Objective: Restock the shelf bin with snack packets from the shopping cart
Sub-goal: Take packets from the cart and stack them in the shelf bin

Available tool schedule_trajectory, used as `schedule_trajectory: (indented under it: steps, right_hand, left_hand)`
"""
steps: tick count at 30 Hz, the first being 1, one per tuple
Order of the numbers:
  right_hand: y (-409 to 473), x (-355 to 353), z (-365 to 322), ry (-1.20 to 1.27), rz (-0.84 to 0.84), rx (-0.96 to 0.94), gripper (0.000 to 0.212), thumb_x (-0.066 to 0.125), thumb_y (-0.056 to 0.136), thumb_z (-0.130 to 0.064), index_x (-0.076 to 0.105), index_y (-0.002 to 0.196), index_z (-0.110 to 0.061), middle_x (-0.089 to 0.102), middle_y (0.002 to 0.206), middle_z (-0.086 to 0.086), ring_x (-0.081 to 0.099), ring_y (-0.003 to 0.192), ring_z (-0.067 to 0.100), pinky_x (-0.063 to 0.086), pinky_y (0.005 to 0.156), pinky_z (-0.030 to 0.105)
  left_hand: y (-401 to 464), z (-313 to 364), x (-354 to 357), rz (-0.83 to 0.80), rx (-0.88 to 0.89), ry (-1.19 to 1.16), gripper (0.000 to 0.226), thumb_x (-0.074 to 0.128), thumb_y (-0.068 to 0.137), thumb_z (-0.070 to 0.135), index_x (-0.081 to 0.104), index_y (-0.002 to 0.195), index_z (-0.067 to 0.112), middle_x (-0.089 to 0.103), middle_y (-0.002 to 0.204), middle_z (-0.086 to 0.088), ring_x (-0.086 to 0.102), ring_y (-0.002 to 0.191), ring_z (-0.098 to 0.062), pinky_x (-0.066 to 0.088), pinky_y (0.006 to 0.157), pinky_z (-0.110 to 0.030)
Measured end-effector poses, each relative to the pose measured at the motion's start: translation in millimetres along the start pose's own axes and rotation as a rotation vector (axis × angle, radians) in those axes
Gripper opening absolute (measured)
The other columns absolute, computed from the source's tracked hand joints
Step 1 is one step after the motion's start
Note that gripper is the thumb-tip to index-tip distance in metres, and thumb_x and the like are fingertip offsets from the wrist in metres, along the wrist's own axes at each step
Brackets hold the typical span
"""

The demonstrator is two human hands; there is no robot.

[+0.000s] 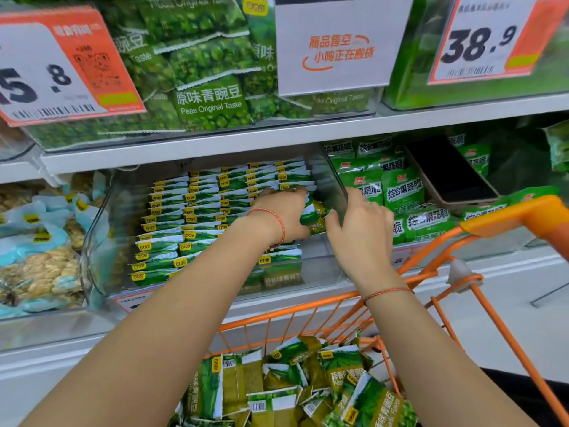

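- Shelf bin (101,211): clear plastic, on the middle shelf, centre of view. Filled at left and centre with rows of green snack packets (197,217) standing on edge; a gap remains at its right end.
- Left hand (281,212): reaches into the right part of the bin, fingers curled round a small bunch of green packets (314,215), held against the last row. Red string bracelet (278,221) at the wrist.
- Right hand (363,229): just right of the held packets, at the bin's right wall, fingers spread and lightly bent, gripping nothing; thumb close to the held bunch, contact cannot be told. Thin ring on one finger, red string at the wrist.
- Shopping cart (505,217): orange wire, near and right, below the forearms. Holds a loose heap of the same green packets (292,386).
- Neighbouring bin, right: bright green packets (397,192), with a dark phone (449,171) lying on top.
- Neighbouring bin, left: pale blue packets (40,257).
- Upper shelf: green pea packets (209,100), price tags (58,66), white sign (338,44) with orange lettering.
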State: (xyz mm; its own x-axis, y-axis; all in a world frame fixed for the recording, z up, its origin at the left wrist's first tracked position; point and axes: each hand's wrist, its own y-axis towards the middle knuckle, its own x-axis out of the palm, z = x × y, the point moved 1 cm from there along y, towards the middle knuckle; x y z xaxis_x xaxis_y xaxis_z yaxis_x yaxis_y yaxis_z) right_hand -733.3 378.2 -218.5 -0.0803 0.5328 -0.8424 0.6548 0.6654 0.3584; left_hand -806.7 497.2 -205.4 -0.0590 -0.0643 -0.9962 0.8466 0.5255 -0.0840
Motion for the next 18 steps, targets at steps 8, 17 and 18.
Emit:
schedule_trajectory:
  steps: [8,17,18]
  right_hand:
    - [-0.6,-0.2,0.6,0.009,-0.009,0.015,0.039,0.05,0.092,-0.026,0.051,0.126,-0.009,0.065,0.101,0.012,0.054,0.099,0.031,0.028,0.093,0.037]
    - [-1.3,0.0,0.3,0.03,-0.005,0.017,0.038,0.049,0.093,-0.026,0.049,0.127,-0.009,0.064,0.106,0.009,0.052,0.104,0.028,0.025,0.097,0.035]
    - [-1.0,0.1,0.5,0.028,-0.007,0.017,0.038,0.048,0.093,-0.026,0.049,0.127,-0.009,0.064,0.107,0.008,0.052,0.105,0.028,0.025,0.097,0.035]
  left_hand:
    - [15.6,29.1,-10.4,-0.23,0.043,0.279,0.033,0.05,0.093,0.028,0.046,0.121,0.011,0.054,0.094,-0.003,0.053,0.101,-0.028,0.026,0.108,-0.049]
    - [17.4,12.5,10.1,-0.161,-0.017,0.155,0.069,0.054,0.089,0.051,0.033,0.137,0.005,0.049,0.132,-0.017,0.039,0.127,-0.033,0.022,0.11,-0.044]
    - [17.1,10.1,9.6,-0.131,-0.044,0.141,0.07,0.055,0.088,0.052,0.035,0.136,0.005,0.049,0.132,-0.017,0.038,0.128,-0.032,0.022,0.11,-0.044]
